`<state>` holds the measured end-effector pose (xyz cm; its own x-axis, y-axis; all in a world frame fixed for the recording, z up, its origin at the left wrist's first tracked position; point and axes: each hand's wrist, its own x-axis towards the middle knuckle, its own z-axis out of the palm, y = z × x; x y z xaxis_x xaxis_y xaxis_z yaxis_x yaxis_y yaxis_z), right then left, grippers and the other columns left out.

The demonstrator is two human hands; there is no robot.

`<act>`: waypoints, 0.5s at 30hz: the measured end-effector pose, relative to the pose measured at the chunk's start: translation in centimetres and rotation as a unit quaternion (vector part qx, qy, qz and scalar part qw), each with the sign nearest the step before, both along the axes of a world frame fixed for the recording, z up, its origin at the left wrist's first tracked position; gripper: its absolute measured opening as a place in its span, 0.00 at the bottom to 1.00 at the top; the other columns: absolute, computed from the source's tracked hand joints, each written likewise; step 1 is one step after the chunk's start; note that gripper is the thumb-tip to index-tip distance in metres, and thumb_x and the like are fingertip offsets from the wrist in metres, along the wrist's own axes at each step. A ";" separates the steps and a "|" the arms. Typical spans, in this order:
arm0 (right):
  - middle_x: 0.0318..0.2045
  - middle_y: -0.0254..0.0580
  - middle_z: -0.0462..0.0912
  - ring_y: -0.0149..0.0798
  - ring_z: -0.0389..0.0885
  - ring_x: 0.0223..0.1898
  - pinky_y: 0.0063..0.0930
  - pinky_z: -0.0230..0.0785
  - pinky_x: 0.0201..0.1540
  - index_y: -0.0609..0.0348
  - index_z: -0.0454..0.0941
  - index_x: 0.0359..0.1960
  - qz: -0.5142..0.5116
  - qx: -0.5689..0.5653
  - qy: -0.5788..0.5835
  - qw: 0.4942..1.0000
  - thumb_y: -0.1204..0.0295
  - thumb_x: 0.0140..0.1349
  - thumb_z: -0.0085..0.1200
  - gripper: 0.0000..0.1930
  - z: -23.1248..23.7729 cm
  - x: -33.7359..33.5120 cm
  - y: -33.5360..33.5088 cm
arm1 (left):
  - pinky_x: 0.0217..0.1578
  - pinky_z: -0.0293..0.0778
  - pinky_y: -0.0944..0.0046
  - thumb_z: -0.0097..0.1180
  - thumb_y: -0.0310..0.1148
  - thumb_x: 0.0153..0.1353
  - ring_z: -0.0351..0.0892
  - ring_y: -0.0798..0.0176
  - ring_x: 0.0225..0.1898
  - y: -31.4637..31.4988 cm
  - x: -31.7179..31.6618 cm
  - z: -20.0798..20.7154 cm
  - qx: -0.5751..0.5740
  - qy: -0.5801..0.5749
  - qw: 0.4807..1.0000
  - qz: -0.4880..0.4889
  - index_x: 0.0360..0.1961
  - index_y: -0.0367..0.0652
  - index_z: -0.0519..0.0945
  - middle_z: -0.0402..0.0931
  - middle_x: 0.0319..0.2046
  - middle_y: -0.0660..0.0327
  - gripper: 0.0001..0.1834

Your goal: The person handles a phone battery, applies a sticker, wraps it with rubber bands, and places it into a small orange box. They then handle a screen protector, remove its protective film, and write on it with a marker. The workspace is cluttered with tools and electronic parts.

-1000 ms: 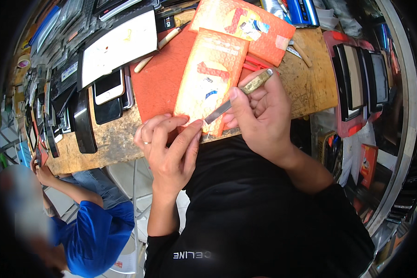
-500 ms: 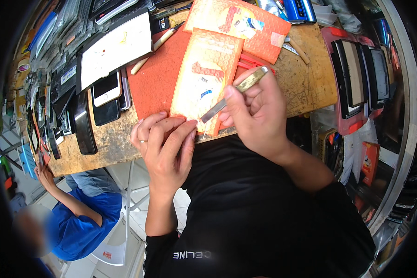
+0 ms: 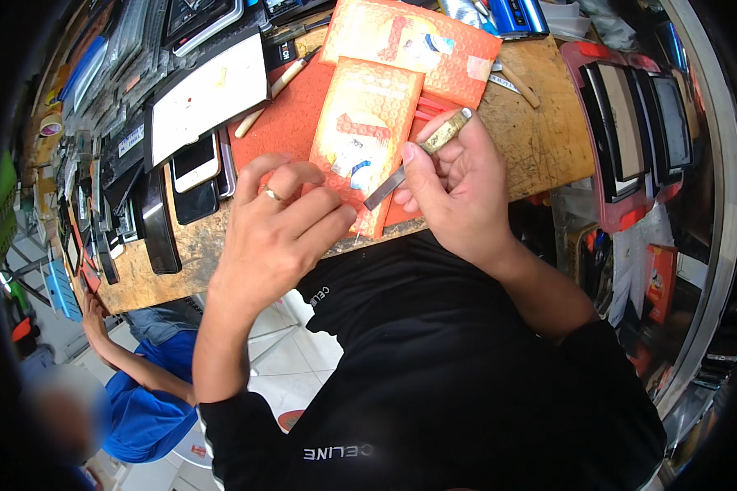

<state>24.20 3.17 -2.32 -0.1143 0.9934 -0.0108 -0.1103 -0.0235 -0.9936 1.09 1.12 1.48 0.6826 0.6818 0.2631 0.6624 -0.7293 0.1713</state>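
Note:
My right hand is closed around the brass-coloured handle of a flat metal blade tool. Its blade slants down to the left over the near end of an orange bubble mailer. Close by on the left, my left hand, with a ring on one finger, is curled palm down beside that end. Its thumb and fingertips are hidden beneath it, so anything pinched there does not show. A second orange bubble mailer lies partly under the first, farther back.
Several phones, among them a white-framed one, crowd the wooden bench at left, near a white panel. A wooden-handled tool rests on a red mat. A pink-red tray stands right. Someone in blue sits lower left.
My left hand has risen from the mailer's near edge and turned palm down, its forearm swinging left. The right hand still grips the blade tool, whose tip has shifted slightly right.

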 end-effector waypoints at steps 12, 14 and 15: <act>0.27 0.36 0.85 0.20 0.84 0.28 0.20 0.74 0.27 0.64 0.71 0.48 -0.016 -0.013 -0.009 1.000 0.84 0.72 0.59 0.10 -0.3 -0.1 0.2 | 0.58 0.72 0.47 0.63 0.29 0.59 0.78 0.50 0.49 1.2 -1.5 -0.4 -0.051 0.016 0.998 -0.022 0.41 0.44 0.78 0.76 0.39 0.59 0.10; 0.29 0.37 0.85 0.21 0.84 0.27 0.18 0.75 0.28 0.63 0.70 0.49 -0.004 -0.020 -0.011 1.000 0.83 0.73 0.58 0.09 -0.3 0.0 0.1 | 0.54 0.75 0.50 0.64 0.29 0.56 0.81 0.53 0.47 1.1 -1.6 -0.2 -0.035 0.000 0.999 -0.024 0.41 0.42 0.82 0.77 0.37 0.60 0.11; 0.32 0.38 0.86 0.21 0.84 0.27 0.16 0.76 0.29 0.62 0.70 0.50 0.006 -0.017 -0.015 1.000 0.82 0.75 0.57 0.09 -0.3 0.0 0.1 | 0.53 0.76 0.52 0.64 0.30 0.56 0.81 0.55 0.45 1.1 -1.5 -0.1 -0.013 -0.005 0.999 -0.031 0.39 0.43 0.83 0.76 0.35 0.61 0.09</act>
<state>24.25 3.22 -2.61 -0.1253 0.9910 -0.0478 -0.0806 -0.0582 -0.9950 -0.40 2.17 1.35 0.7211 0.6451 0.2527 0.6141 -0.7640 0.1979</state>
